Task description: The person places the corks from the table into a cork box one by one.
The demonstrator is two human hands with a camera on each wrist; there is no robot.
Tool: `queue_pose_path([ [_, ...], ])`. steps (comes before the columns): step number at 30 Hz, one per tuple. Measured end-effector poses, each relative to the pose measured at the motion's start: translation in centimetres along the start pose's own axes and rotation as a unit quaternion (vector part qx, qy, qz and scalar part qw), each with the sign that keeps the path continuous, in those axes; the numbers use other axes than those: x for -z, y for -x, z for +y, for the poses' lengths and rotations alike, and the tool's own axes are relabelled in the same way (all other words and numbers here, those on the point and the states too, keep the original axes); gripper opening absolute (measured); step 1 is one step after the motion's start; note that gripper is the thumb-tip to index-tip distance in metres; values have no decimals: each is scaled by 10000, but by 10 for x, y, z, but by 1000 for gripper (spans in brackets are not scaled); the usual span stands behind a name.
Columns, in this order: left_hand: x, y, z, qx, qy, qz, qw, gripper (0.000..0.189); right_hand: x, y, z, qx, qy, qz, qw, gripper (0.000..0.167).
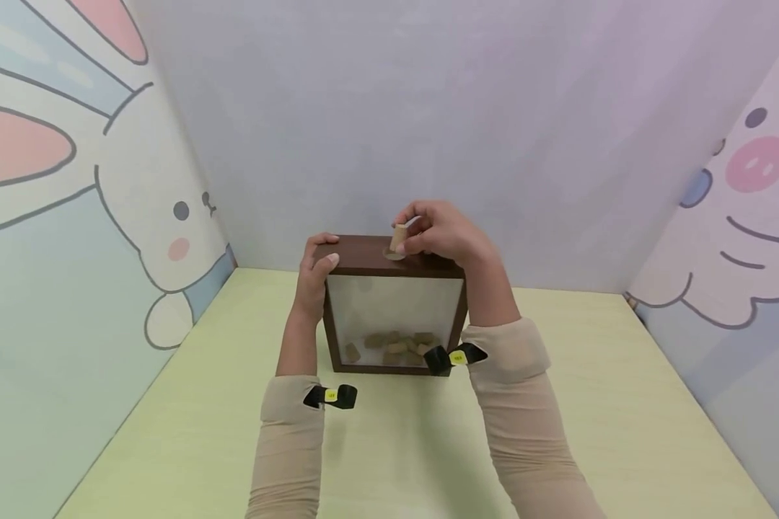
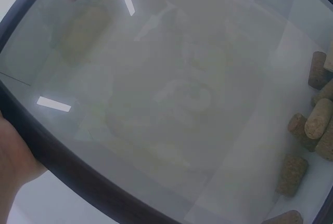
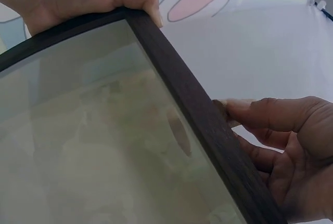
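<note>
A dark wooden shadow box [image 1: 363, 252] with a glass front stands upright, and several corks [image 1: 396, 348] lie at its bottom behind the glass. My right hand [image 1: 444, 231] pinches a cork [image 1: 399, 236] between thumb and fingers, upright at the round hole [image 1: 389, 254] in the box's top. How far the cork has entered the hole cannot be told. My left hand [image 1: 313, 277] grips the box's upper left corner, thumb and fingers over the top edge. In the left wrist view, loose corks [image 2: 292, 174] show through the glass; the right wrist view shows the held cork [image 3: 220, 108] partly hidden by fingers.
The box stands on a pale yellow-green table [image 1: 188, 432], close to a plain light backdrop [image 1: 428, 108]. Side panels carry a cartoon rabbit [image 1: 162, 180] on the left and a pig [image 1: 720, 238] on the right. A black strap camera sits on each sleeved wrist.
</note>
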State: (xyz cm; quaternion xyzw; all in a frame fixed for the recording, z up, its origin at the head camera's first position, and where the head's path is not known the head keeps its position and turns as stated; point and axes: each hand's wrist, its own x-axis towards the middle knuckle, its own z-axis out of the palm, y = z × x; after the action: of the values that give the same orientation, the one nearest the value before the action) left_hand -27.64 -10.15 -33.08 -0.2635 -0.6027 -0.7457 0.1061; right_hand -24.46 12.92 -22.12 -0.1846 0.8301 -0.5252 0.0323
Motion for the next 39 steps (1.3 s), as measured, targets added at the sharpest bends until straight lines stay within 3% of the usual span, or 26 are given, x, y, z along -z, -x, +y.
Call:
queue_pose_path([
  [8, 0, 0, -1, -28, 40, -7, 10000, 32, 2, -9, -8, -620, 546, -351, 9960, 28],
  [12, 0, -1, 0, -38, 55, -20, 10000, 32, 4, -14, -10, -800, 519, -562, 9939, 23],
  [18, 0, -2, 1, 121, -2, -21, 9999, 35, 6, -18, -10, -874, 528, -678, 9925, 22],
  [23, 0, -3, 1, 68, -43, -64, 9999, 37, 6, -19, -8, -850, 561, -669, 9926, 22],
  [31, 1, -2, -2, 39, -73, -78, 9999, 43, 9, -6, -2, -407, 455, -414, 9973, 30],
  [39, 2, -1, 3, 245, -615, -32, 9978, 61, 20, 31, 6, 321, 219, -102, 9992, 33],
])
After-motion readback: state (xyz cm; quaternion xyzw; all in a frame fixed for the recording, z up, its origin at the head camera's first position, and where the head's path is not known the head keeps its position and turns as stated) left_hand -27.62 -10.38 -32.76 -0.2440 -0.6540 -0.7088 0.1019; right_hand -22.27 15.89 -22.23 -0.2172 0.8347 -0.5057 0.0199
